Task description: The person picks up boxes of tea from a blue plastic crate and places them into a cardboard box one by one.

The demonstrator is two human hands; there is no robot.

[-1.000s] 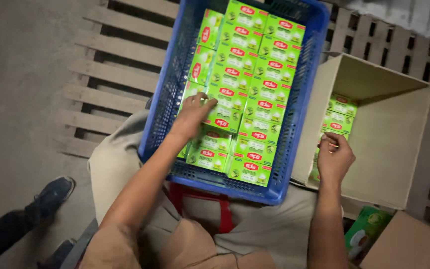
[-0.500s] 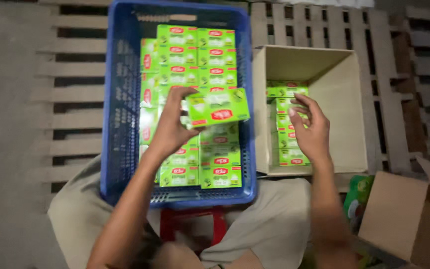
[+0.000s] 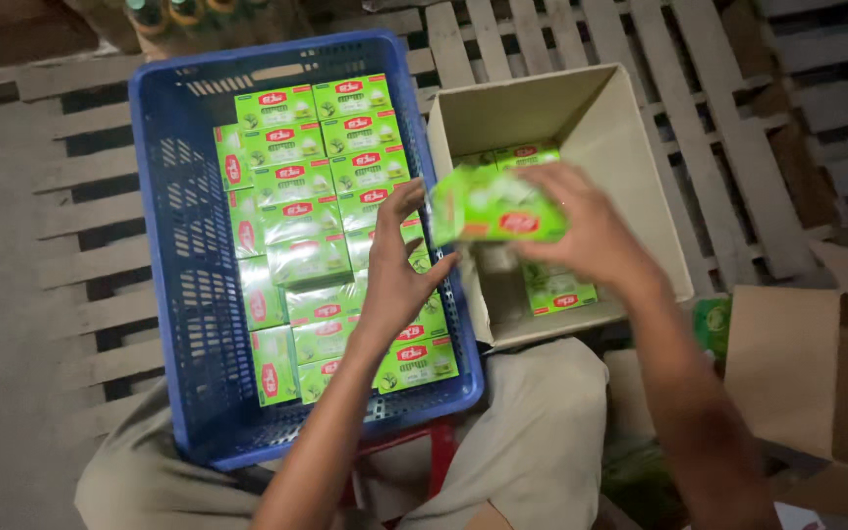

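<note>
A blue plastic crate holds several green wrapped packs in rows. To its right stands an open cardboard box with a few of the same packs inside. My right hand holds one green pack, blurred, over the near left part of the box. My left hand hovers at the crate's right wall with fingers spread, its fingertips near or touching that pack's left end.
Crate and box rest on a slatted wooden pallet. A second open cardboard box lies at the right. My knees in beige trousers and a red stool are below the crate. Bottles stand beyond the crate.
The pack that my left hand lifted from the crate has passed to my right hand and moved right, over the cardboard box. My left hand has let go and spread.
</note>
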